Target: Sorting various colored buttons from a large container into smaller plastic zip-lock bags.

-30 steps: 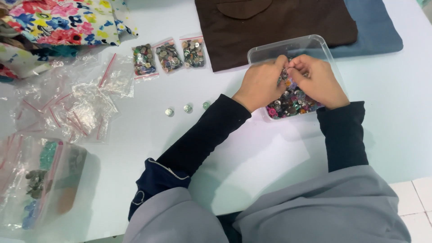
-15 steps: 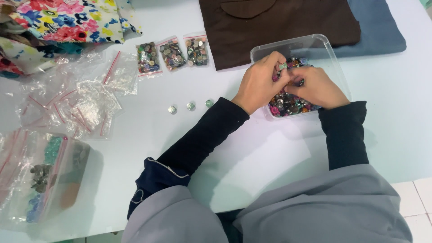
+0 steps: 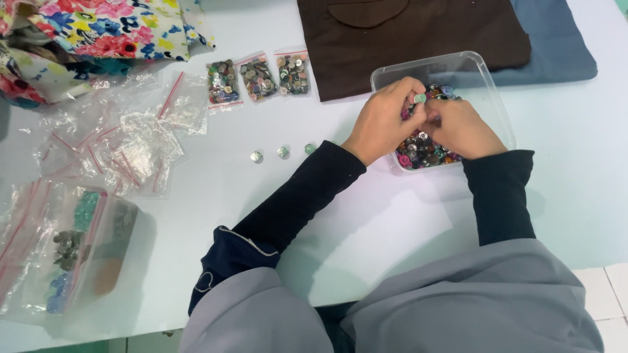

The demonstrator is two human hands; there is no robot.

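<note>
Both of my hands are inside a clear plastic tub filled with small colourful buttons. My left hand pinches a pale green button between thumb and fingers over the pile. My right hand rests on the buttons beside it, fingers curled and touching the left hand's fingertips. Whether the right hand holds anything is hidden. Three loose shiny buttons lie in a row on the white table, left of my left wrist.
Three small bags of buttons lie in a row at the back. Empty zip bags are heaped at left, with a bigger bag of items near the front left. Brown cloth, blue cloth and floral fabric lie at the back.
My hands stay in the tub and have shifted only slightly among the buttons. My view has drifted a little, so everything sits slightly further right and lower.
</note>
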